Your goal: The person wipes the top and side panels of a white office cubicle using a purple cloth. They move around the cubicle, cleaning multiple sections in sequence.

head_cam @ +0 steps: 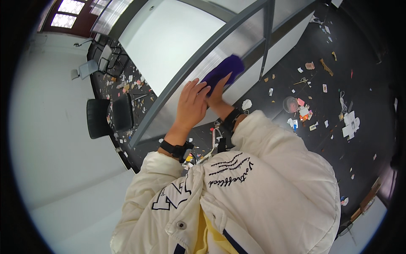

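A dark purple cloth [223, 70] is in front of the translucent ribbed panel of a grey-framed partition [244, 35]. My right hand [218, 93] grips the cloth, its thumb lying across the near side and the other fingers hidden. Beside it, my left hand [193, 103] is raised with its back towards me. Its fingertips reach the lower left end of the cloth, but whether they pinch it or only touch it cannot be told. Both wrists wear black bands.
A white desktop [171, 41] lies beyond the partition. Black chairs [122, 111] stand at left along a white wall [63, 127]. Paper scraps and litter cover the dark floor [272, 104], with a clear plastic bowl [290, 104] and a white cable [343, 102] at right.
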A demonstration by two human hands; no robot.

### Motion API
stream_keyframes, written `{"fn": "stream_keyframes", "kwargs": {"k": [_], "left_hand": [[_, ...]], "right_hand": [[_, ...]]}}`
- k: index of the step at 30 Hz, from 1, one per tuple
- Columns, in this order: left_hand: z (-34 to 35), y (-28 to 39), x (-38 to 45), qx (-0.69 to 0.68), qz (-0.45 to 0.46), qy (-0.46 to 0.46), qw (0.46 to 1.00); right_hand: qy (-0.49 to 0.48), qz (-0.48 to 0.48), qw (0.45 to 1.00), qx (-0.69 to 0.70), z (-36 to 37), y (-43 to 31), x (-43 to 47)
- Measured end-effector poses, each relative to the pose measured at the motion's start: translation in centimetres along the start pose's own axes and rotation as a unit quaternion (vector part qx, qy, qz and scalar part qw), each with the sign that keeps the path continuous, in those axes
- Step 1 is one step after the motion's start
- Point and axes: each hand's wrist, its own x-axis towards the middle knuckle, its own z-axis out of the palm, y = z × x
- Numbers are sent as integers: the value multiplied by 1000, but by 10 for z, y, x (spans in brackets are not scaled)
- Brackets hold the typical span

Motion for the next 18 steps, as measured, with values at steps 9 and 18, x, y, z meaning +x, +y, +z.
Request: {"fn": "stream_keyframes", "kwargs": {"k": [9,18], "left_hand": [[-49,16,-106,18,-68,51,996],[-86,24,-215,66,-195,126,970]], "right_hand": [[89,160,983,8,-16,-18,36],[-60,161,978,-116,81,-62,-118]]}}
